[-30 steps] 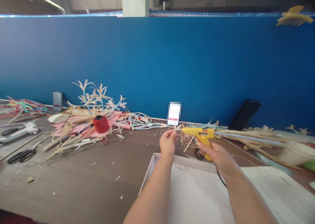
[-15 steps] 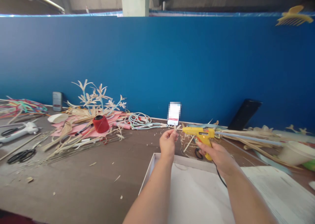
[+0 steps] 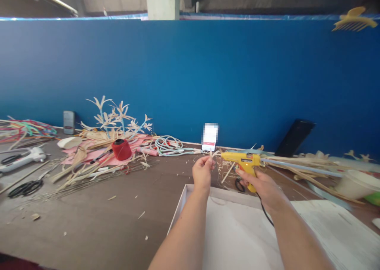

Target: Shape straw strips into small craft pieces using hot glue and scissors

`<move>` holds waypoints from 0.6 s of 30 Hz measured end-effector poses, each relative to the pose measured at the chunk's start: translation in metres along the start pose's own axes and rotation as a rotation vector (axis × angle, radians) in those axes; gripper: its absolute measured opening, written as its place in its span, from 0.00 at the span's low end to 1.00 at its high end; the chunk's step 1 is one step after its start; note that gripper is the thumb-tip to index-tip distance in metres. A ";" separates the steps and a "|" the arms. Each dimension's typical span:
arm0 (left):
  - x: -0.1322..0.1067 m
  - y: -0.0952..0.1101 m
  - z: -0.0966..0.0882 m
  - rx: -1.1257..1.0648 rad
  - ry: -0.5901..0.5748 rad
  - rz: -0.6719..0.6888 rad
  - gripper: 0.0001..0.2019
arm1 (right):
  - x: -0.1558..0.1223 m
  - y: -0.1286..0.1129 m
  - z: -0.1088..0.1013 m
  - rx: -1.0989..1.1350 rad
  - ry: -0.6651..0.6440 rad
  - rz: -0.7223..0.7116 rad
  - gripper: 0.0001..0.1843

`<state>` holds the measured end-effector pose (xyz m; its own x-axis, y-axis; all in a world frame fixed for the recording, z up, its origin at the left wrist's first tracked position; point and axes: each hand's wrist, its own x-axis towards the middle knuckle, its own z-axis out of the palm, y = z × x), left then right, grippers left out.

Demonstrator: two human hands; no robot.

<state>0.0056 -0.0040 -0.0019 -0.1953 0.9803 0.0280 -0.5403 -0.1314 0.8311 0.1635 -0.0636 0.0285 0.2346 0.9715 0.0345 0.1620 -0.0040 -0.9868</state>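
Note:
My right hand (image 3: 263, 183) is wrapped round the handle of a yellow hot glue gun (image 3: 240, 158), its nozzle pointing left. A long pale glue stick (image 3: 299, 167) juts from the gun's back end. Just left of the nozzle, my left hand (image 3: 203, 171) pinches a small pale strip (image 3: 211, 153) that stands up from the fingertips; most of it is hidden. A small gap separates nozzle and strip. Both hands are above the far edge of a shallow white box (image 3: 234, 234).
A lit phone (image 3: 210, 137) leans on the blue partition (image 3: 190, 72). Leftward lie a red spool (image 3: 121, 149), pale straw-like flowers (image 3: 102, 117), black scissors (image 3: 28, 187) and a white glue gun (image 3: 25, 161). A white cup (image 3: 356, 185) and papers (image 3: 338, 230) are at right.
The yellow glue gun has shifted slightly right, widening the gap to the strip in my left hand. My left hand has stayed almost still.

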 end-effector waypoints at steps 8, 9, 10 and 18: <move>0.001 -0.001 -0.001 0.026 0.001 0.001 0.13 | 0.004 -0.003 -0.003 0.074 0.110 -0.013 0.23; 0.001 -0.002 -0.001 0.028 0.000 0.004 0.13 | 0.006 -0.002 -0.006 0.030 0.177 -0.013 0.24; 0.001 -0.002 -0.001 0.029 0.000 0.007 0.14 | 0.008 -0.001 -0.011 -0.045 0.257 -0.002 0.25; 0.000 -0.002 0.000 0.046 -0.003 -0.010 0.12 | 0.034 0.027 -0.050 -0.391 0.440 0.241 0.18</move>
<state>0.0065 -0.0037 -0.0035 -0.1874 0.9821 0.0208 -0.5042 -0.1144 0.8560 0.2234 -0.0428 0.0110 0.6667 0.7444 -0.0377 0.3741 -0.3780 -0.8469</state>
